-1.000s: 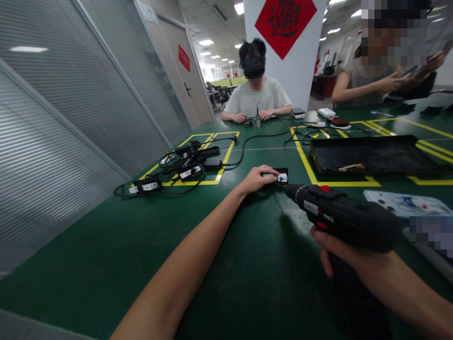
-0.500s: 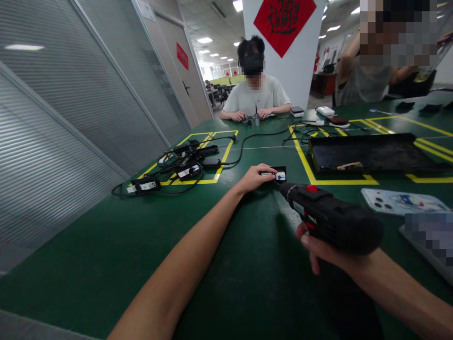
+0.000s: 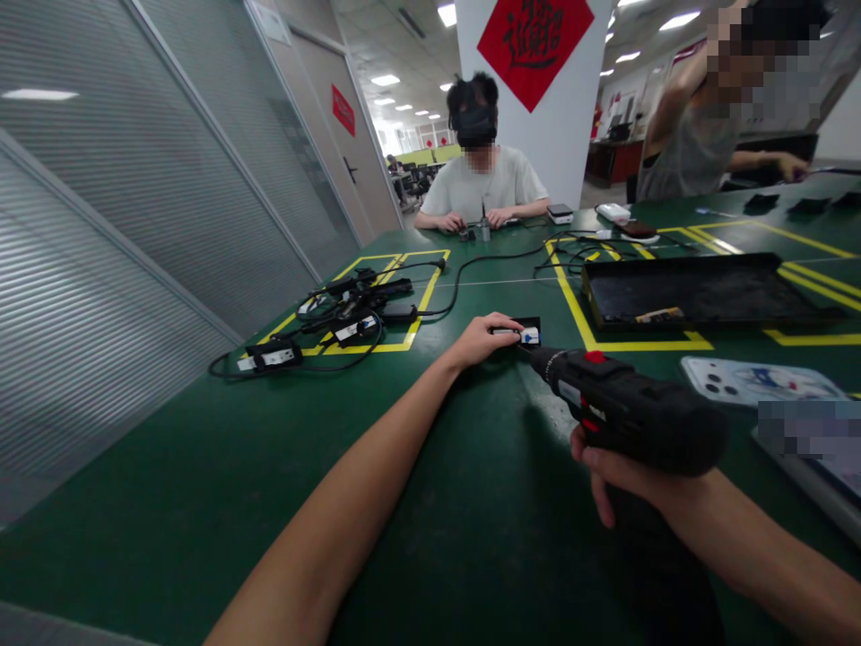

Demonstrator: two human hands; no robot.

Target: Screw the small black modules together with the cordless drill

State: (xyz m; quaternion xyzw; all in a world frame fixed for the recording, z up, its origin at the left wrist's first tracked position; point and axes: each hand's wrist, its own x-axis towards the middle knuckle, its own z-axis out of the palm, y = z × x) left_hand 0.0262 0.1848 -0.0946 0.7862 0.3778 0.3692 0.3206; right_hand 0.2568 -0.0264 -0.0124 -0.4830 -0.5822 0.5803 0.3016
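Observation:
My right hand is wrapped round the grip of a black and red cordless drill, whose chuck points left and away from me. The bit's tip lies close to a small black case on the table; whether they touch I cannot tell. Inside this case a white part with blue marks shows. My left hand presses the case against the table from its left side, fingers closed over it and hiding part of it.
On the green table, a tangle of black cables and cases lies at left. To the right are a black tray, a phone and a grey device. One person sits opposite; another is at back right.
The view has shifted slightly. Both my hands, the drill and the case keep nearly the same positions. The person at back right has lowered one hand towards the table.

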